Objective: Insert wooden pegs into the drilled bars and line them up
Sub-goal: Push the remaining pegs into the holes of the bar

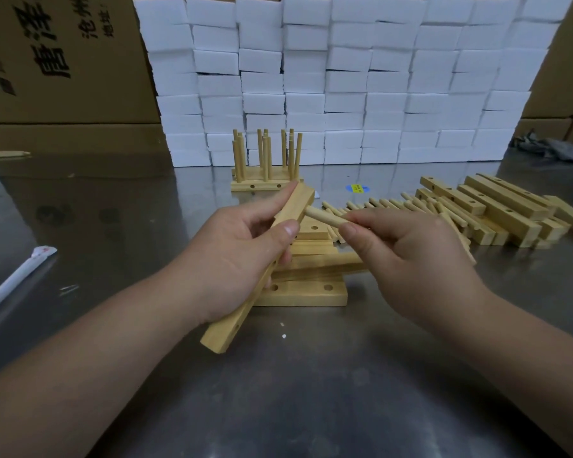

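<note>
Above the steel table (311, 375), the left hand (242, 256) grips a drilled bar (296, 203), long axis running near-left to far-right, far end raised. The right hand (407, 256) pinches a peg (323, 215), its tip pointing left, just beside the bar's side. The cardboard box (63, 61) at back left reads 唐泽, 沧州, 地址. The sticker (356, 188) text is unreadable.

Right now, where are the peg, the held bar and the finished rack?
peg (325, 217): head view, middle of its bare shaft.
held bar (295, 206): head view, its upper end.
rack (265, 186): head view, front side of its base.
</note>
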